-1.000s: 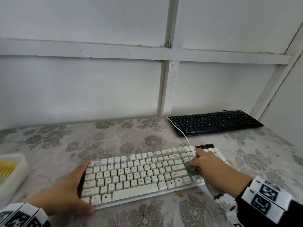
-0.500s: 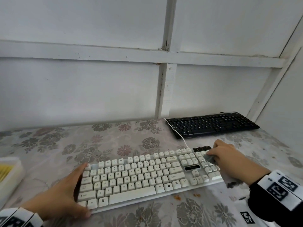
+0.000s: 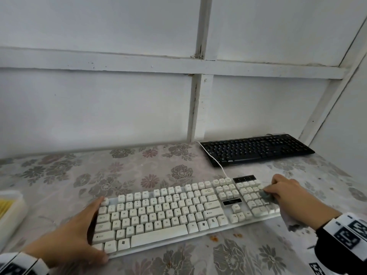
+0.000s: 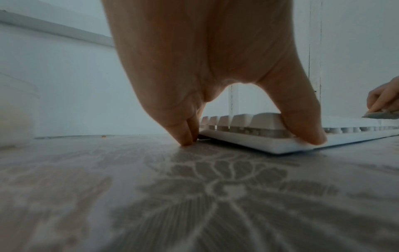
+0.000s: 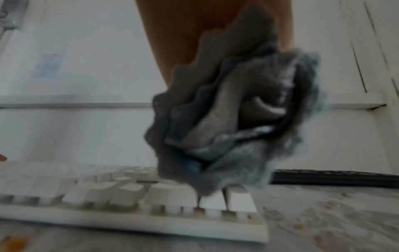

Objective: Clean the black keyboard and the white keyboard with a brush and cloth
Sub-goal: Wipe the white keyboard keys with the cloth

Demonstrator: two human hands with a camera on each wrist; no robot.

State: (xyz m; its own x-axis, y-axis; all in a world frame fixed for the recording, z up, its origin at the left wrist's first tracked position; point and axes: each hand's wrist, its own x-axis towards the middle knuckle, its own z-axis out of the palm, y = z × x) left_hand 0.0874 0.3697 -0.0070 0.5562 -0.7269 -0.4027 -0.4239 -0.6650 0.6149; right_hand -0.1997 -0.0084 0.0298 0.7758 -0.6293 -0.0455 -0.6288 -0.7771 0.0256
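On the floral table (image 3: 123, 171), white keyboard (image 3: 178, 211) lies near front — left hand (image 3: 65, 233) braces its left end, fingers straight, thumb on front edge. Right hand (image 3: 288, 193) clutches grey cloth (image 5: 226, 119) on numpad; black keyboard (image 3: 256, 149) behind.

White keyboard (image 3: 170, 213): full-size, cream keycaps, lying flat on the floral surface (image 3: 139, 171), angled with its right end farther back; white cable runs from its rear edge toward the wall. Black keyboard (image 3: 256, 149): full-size, flat, set well behind the white one at the far right, against the wall. Cloth (image 5: 226, 119): grey, bunched and crumpled, pressed on the white keyboard's numeric pad at its right end, one loose end trailing off the front edge.
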